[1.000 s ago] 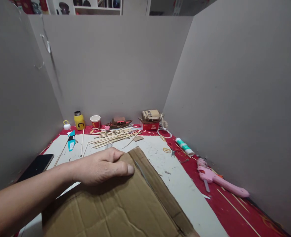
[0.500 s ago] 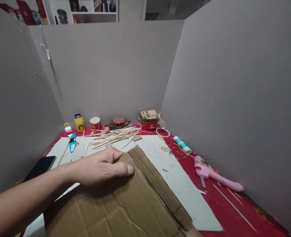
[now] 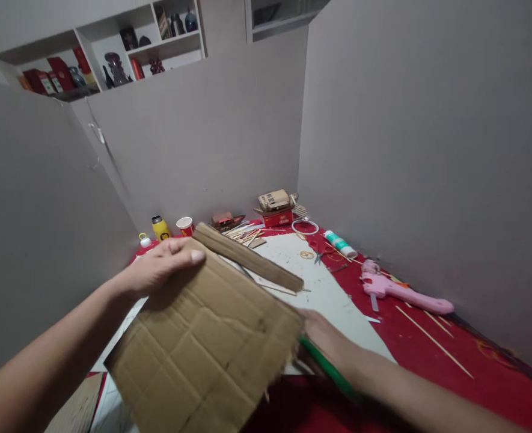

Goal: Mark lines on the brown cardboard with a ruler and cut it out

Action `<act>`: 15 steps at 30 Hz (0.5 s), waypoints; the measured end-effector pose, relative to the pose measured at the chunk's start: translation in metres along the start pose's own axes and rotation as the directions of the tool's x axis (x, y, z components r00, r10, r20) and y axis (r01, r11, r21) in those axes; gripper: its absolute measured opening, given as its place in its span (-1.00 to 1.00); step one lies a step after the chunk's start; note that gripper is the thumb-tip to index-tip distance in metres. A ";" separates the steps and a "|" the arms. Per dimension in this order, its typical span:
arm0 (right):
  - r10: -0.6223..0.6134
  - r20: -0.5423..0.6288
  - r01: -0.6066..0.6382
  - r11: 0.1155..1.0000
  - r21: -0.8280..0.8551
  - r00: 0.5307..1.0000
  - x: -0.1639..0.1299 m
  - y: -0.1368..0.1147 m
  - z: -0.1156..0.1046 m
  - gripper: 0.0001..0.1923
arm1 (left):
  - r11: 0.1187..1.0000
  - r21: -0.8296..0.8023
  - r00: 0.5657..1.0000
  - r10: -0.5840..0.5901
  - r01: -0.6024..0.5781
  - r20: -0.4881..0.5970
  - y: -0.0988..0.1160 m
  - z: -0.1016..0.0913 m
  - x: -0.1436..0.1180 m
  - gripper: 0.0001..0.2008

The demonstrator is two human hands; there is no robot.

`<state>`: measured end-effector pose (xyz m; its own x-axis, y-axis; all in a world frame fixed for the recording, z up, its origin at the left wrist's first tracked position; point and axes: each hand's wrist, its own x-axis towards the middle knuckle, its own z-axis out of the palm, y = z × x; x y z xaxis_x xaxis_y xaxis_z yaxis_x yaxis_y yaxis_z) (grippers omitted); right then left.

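Observation:
A creased brown cardboard sheet is held tilted above the table. My left hand grips its upper left edge, thumb on top and fingers underneath. Along the far edge runs a narrow cardboard strip, with a gap between it and the sheet; whether they still join at the upper left end I cannot tell. My right hand is at the sheet's right corner, closed around a green-handled tool. Its fingers are partly behind the cardboard, and the tool's working end is hidden.
A white board lies on the red tablecloth. A pink glue gun, scissors and a teal-and-white tube lie to the right. Thin wooden sticks and a paper cup stand farther back. Grey partitions enclose the table.
The sheet has turned and its near end has lifted. The gap beside the strip has widened at its right end. My right hand and the green handle have come into view; the camera has tilted.

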<state>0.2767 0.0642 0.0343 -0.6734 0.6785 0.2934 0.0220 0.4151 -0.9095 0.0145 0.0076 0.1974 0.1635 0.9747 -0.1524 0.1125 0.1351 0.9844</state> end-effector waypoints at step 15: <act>0.024 -0.355 0.113 0.926 0.361 0.935 0.005 -0.007 -0.013 -0.55 | 0.994 -0.079 0.948 0.053 -0.081 -0.313 -0.027 0.007 -0.025 -0.63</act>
<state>0.2830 0.0730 0.0461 -0.3666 0.8591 0.3572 -0.3225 0.2428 -0.9149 0.0138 -0.0220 0.1739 -0.1461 0.9871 -0.0651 0.0214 0.0690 0.9974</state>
